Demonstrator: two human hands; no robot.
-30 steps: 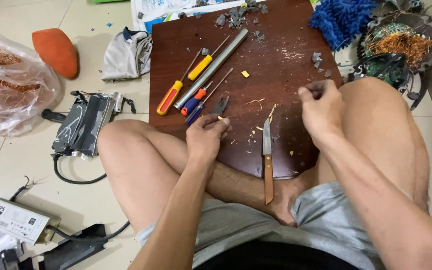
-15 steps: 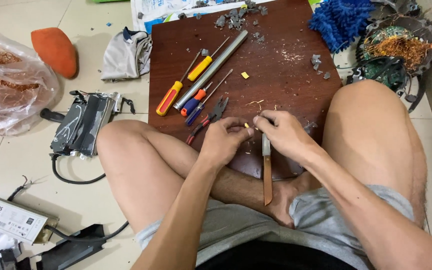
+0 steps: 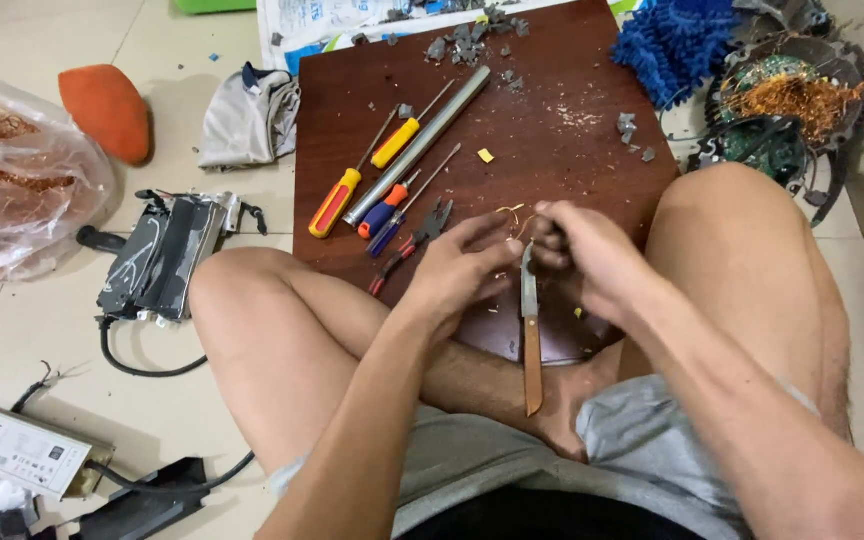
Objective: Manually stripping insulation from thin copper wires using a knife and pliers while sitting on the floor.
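My left hand (image 3: 460, 268) and my right hand (image 3: 580, 255) meet over the near edge of a dark wooden board (image 3: 562, 80). Their fingertips pinch a thin strand of copper wire (image 3: 512, 211) between them. Just under the hands lies a knife (image 3: 531, 340) with a wooden handle, its blade pointing away from me and its handle resting over my crossed legs. Dark pliers with red grips (image 3: 410, 248) lie just left of my left hand.
Screwdrivers (image 3: 338, 199) and a metal rod (image 3: 420, 143) lie on the board's left half, grey debris at its far edge. On the floor left are a black electronic unit (image 3: 160, 256), a grey cloth (image 3: 247, 112), an orange object (image 3: 104, 108) and a bag of copper (image 3: 12, 185). A wound motor part (image 3: 787, 100) sits right.
My right hand came in from the board's right side to meet my left hand at the middle. Both hands now pinch the wire above the knife, which has not moved.
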